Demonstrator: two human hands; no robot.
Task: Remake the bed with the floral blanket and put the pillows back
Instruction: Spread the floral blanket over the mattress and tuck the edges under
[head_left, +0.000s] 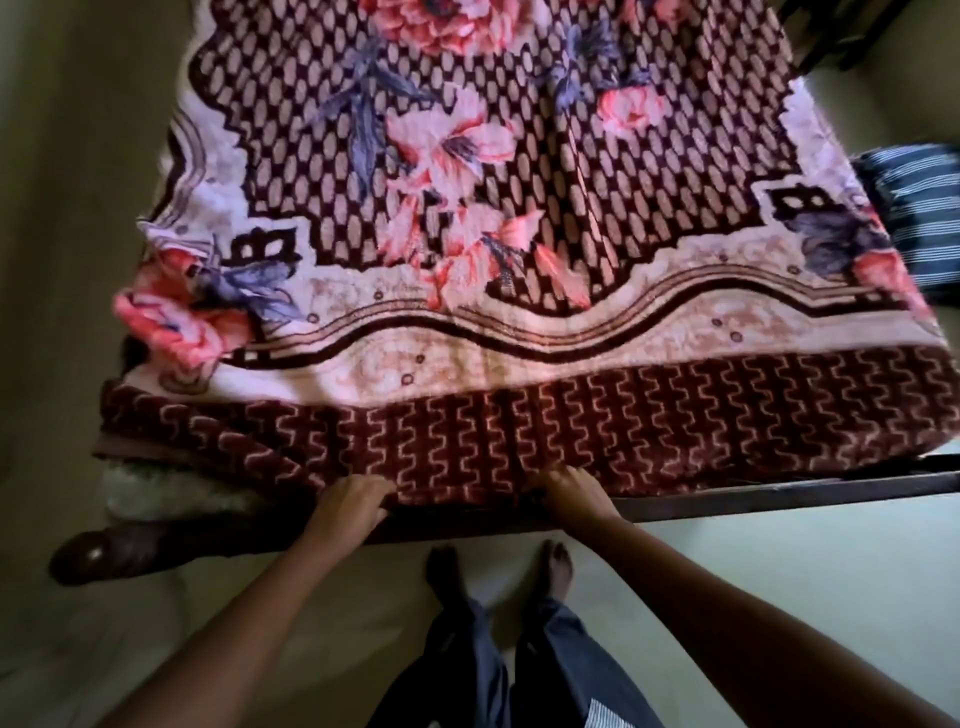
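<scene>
Plush floral blanket (467, 322) lies spread over the bed (779, 492) toward twelve o'clock; at six my left hand (358, 501) and right hand (571, 493) both clutch its maroon hem. It's likely heavy and soft, best tugged from this edge.

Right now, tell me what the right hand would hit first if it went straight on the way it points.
The floral blanket: the right hand points forward toward the bed, and its fingers touch the maroon border. Going on, it would press into that fabric; what lies beneath is hidden.
</scene>
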